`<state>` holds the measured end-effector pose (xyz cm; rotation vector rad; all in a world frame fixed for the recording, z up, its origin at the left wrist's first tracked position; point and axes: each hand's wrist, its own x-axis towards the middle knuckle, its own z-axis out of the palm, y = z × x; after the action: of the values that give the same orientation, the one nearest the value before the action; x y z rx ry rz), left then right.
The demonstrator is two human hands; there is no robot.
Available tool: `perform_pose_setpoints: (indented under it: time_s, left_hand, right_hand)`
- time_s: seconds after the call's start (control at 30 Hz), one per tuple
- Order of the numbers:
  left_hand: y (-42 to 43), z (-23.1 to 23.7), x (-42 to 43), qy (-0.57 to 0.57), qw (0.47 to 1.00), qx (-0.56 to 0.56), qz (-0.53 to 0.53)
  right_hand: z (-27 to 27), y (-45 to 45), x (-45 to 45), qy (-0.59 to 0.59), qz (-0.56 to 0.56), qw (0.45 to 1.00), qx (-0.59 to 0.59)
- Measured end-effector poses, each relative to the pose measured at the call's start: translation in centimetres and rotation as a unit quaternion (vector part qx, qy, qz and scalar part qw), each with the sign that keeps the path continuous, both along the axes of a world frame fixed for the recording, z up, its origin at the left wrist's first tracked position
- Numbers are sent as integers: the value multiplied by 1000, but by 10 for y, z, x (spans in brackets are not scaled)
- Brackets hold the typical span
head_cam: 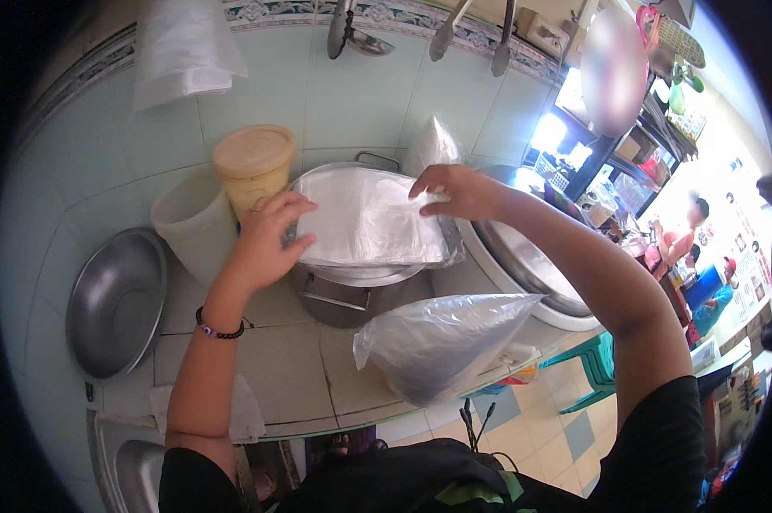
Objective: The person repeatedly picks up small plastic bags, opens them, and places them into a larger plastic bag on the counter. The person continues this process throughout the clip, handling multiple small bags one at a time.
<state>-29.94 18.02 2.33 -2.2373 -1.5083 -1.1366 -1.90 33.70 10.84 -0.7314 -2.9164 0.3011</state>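
Observation:
A flat stack of clear plastic bags (367, 221) lies across the top of a metal stockpot (335, 301) with side handles. My left hand (274, 234) is at the stack's left edge, thumb and fingers apart. Over its upper right part is my right hand (453, 192), fingers curved with a gap to the thumb; whether the fingertips touch the plastic is unclear. In front of the pot, a bulging clear plastic bag (444, 343) rests near the counter's edge. A second pointed plastic bag (434, 144) stands behind the pot by the wall.
Left of the pot are a lidded yellow tub (256, 167), a white bucket (190, 218) and a steel basin (120, 304) leaning on the wall. A large round container (540, 276) with a metal lid stands right. Utensils (341, 32) hang above. A sink (136, 474) is lower left. People sit far right.

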Motion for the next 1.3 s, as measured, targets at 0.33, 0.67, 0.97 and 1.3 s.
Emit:
perform_pose_setpoints:
  time_s: [0.33, 0.67, 0.97, 1.3]
  left_hand:
    - [35, 0, 7, -55, 991, -115, -29]
    - [56, 59, 6, -111, 987, -112, -26]
    - [72, 72, 8, -270, 946, -164, -67]
    - [90, 47, -6, 40, 990, -123, 53]
  right_hand:
    - [-34, 14, -11, -19, 145, 989, -29]
    - [23, 36, -14, 111, -21, 993, -16]
    - [66, 30, -12, 75, -95, 974, -192]
    - [-12, 59, -29, 46, 27, 999, -6]
